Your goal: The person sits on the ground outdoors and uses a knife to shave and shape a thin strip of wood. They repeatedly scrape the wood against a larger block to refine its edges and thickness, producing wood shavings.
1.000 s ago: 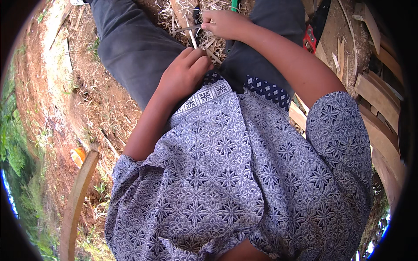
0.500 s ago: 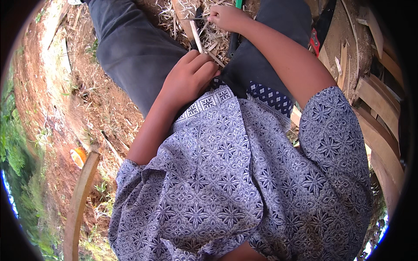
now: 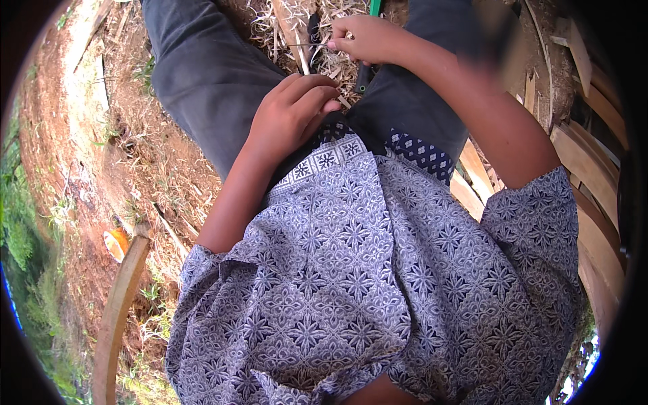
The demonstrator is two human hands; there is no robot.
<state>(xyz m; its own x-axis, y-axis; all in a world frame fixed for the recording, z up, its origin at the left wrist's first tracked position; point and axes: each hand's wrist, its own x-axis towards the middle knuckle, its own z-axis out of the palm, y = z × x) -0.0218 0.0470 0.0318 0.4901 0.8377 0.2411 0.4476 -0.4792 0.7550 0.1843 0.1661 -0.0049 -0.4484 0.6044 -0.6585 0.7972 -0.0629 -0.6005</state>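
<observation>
Where the person's legs part above ground littered with shavings [image 3: 260, 30], the left hand [image 3: 289, 108] is bent over the lap, fingers loosely curled at the near end of a pale narrow strip [image 3: 304, 64]; its palm is hidden, so whether it grips the strip cannot be told. The strip points away from the knuckles, between the thighs. A thin dark tool [image 3: 307, 45], probably a blade, lies across it, reaching leftward from the right hand [image 3: 368, 39], which is closed, thumb and fingers pinching the tool's end. To handle this well, I would judge, the strip should be kept steady, the tool's angle shallow and even, and the left fingers clear of its edge.

Around this, from left to right: an orange object [image 3: 115, 244] rests on reddish soil, just beside the top of a curved plank [image 3: 118, 317]. The dark-trousered left leg [image 3: 196, 74] closes one side of the workspace. Beyond the strip is a broader piece of wood [image 3: 287, 20], shavings on both sides. A green object [image 3: 375, 8] shows behind the right hand. The right thigh [image 3: 432, 94] hems in that side, limiting elbow room. A dark blur at upper right hides part of the view; I cannot tell what it is. Farther right, curved wooden slats [image 3: 594, 162] are heaped together.
</observation>
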